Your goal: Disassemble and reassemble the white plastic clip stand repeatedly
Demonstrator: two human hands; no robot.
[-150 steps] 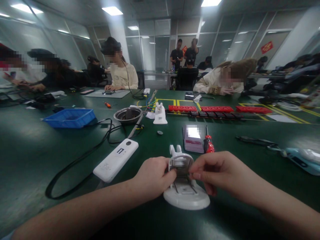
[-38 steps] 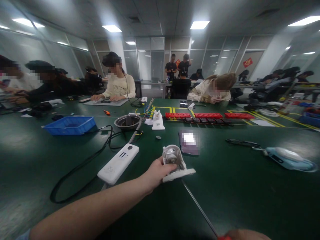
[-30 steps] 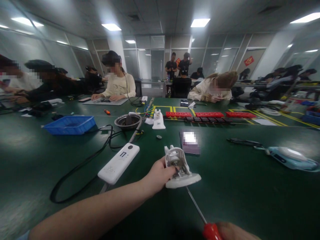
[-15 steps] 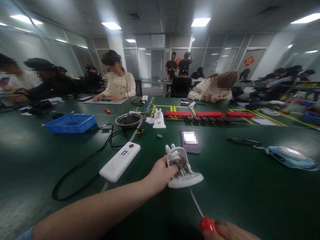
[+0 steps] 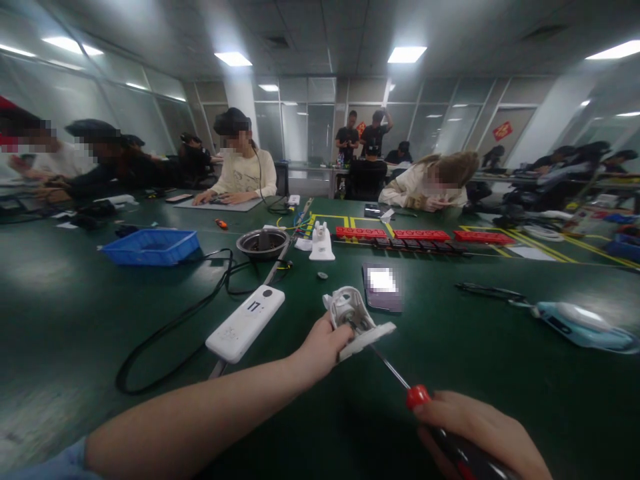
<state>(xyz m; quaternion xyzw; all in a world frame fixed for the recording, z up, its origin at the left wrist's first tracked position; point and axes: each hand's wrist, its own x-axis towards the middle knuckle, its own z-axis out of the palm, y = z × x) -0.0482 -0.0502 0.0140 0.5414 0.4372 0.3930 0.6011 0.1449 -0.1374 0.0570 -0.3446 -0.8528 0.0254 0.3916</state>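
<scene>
white plastic mount [image 5: 357, 319] is tilted just above the green desk [image 5: 450, 347], its flat round base lifted toward the right, held in the clenched grip of the left hand [image 5: 320, 350]. a red-handled screwdriver [image 5: 400, 383] has its tip in the mount, and the grip of the right hand [image 5: 480, 433] is wrapped around the handle. a phone [image 5: 383, 287] lies just behind, and a white power bank [image 5: 246, 323] lies to the left.

Left hand [image 5: 320, 350] grips the white plastic mount [image 5: 357, 320], which is tilted with its round base lifted off the green table [image 5: 475, 347]. Right hand [image 5: 483, 433] is closed around the handle of the screwdriver [image 5: 417, 397]; the shaft tip sits inside the mount's housing. A white power bank [image 5: 246, 323] lies just to the left. A phone [image 5: 383, 288] lies just beyond the mount.
</scene>
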